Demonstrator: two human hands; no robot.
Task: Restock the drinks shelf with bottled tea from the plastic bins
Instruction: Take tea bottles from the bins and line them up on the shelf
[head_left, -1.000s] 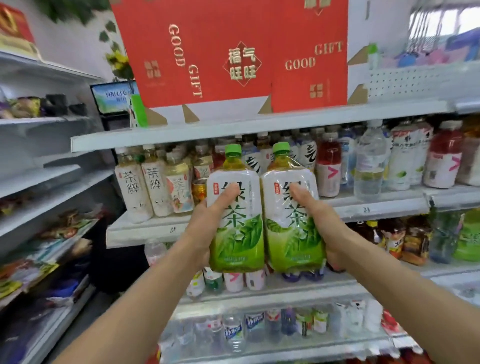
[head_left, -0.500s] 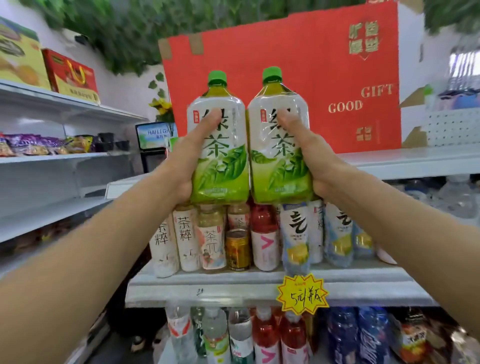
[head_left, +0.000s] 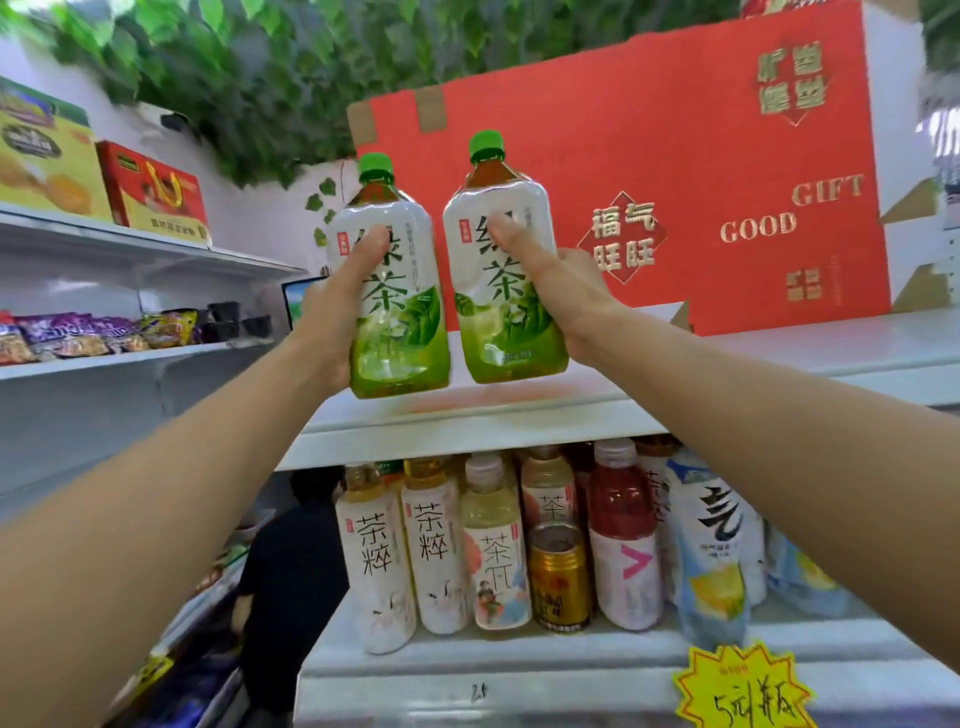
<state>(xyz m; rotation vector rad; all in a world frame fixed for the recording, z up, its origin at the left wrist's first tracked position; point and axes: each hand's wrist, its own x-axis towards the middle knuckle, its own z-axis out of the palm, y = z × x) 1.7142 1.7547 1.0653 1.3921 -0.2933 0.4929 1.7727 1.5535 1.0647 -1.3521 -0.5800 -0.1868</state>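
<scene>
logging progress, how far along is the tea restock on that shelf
Done: the lower shelf already looks full of drinks. In hand: left hand grips one green tea bottle, right hand the other bottle, both raised above the top shelf beside the red gift box. Left: setting both down.

Both forearms bare, no sleeves; left hand (head_left: 332, 312), right hand (head_left: 563, 296) ungloved.

A small shop: white shelves (head_left: 519, 441) packed with bottled drinks (head_left: 493, 545), a handwritten price tag (head_left: 743, 696), snack packets (head_left: 98, 332).
</scene>
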